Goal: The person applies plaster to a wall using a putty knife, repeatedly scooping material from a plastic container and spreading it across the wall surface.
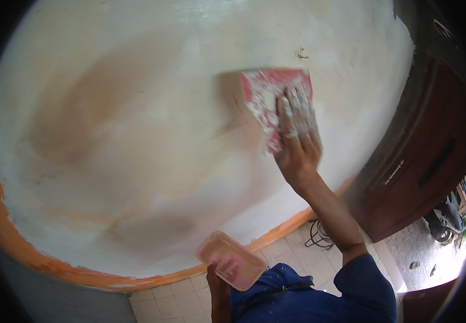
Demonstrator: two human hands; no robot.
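Observation:
My right hand [297,134] is raised against the patchy white and beige wall [152,134], its white-smeared fingers pressed on a red, flat spreader [260,81] coated with white paste. The spreader's working edge is hard to make out against the wall. Low in the view, my left hand [215,274] grips a pinkish, rounded-rectangle plastic tray [241,258] with pink residue inside, held beside my blue clothing. Part of that hand is hidden behind the tray.
An orange band [276,234] runs along the wall's foot above white floor tiles [171,301]. A coiled dark cable [319,239] lies near the wall. At right are a dark red door [405,183], an opening onto bright ground and a parked scooter [445,218]. A small fitting [303,55] sticks out above the spreader.

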